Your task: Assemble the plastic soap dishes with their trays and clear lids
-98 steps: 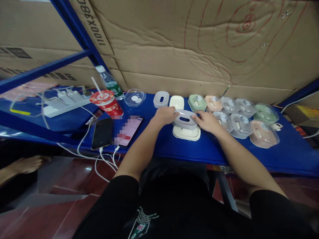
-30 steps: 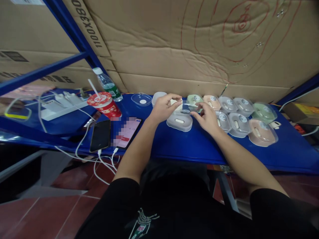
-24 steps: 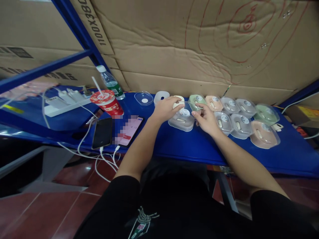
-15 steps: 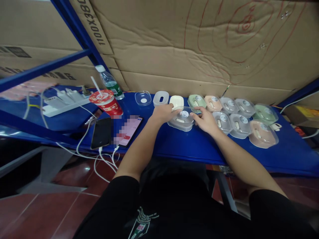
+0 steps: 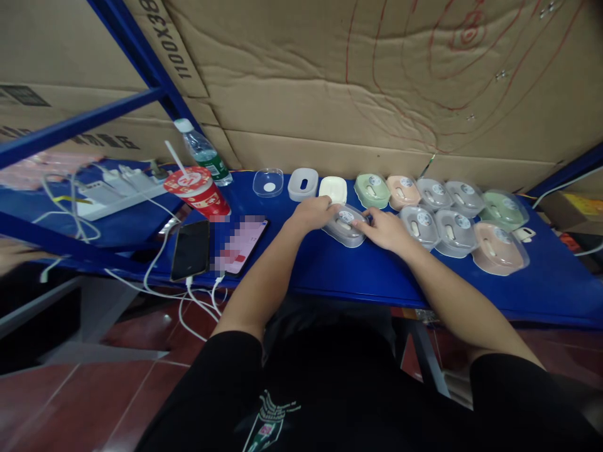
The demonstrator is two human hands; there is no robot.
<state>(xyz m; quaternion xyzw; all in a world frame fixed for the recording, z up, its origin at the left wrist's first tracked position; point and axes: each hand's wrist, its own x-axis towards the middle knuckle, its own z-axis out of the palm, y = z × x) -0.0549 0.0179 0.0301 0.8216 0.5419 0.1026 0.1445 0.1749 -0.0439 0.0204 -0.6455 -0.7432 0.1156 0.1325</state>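
Observation:
A grey soap box with a clear lid (image 5: pixel 345 225) rests on the blue shelf (image 5: pixel 358 270) between my two hands. My left hand (image 5: pixel 311 212) grips its left end with curled fingers. My right hand (image 5: pixel 385 228) presses against its right end, fingers closed on the lid's edge. Just behind stand a cream tray (image 5: pixel 333 189), a grey slotted insert (image 5: pixel 303 183) and a loose clear lid (image 5: pixel 268 182).
Several lidded soap boxes in green, pink and grey (image 5: pixel 452 216) fill the shelf's right part. To the left lie two phones (image 5: pixel 191 248) on charging cables, a red cup with a straw (image 5: pixel 196 189), a water bottle (image 5: pixel 202 150) and a power strip (image 5: pixel 113 191). Cardboard stands behind.
The clear lid that both hands held above the grey box now sits on it. Both hands have dropped onto the box's ends, and another person's hand blurs in at far left.

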